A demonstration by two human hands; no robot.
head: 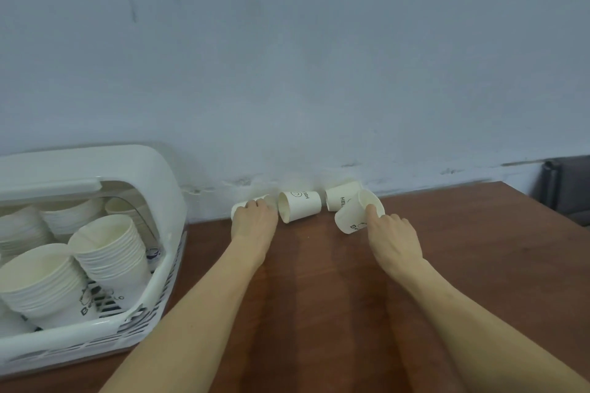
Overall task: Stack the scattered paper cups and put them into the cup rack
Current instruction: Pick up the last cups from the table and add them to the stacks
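**Both hands on cups at the wall**

Left hand (254,221) fingers curl over the leftmost cup (238,208), which lies on its side. Right hand (392,238) pinches a tilted cup (356,213) at its rim, one finger inside. Two more cups (299,206) lie between them on the counter (319,281). The rack (150,175), at left, holds stacks (110,246).
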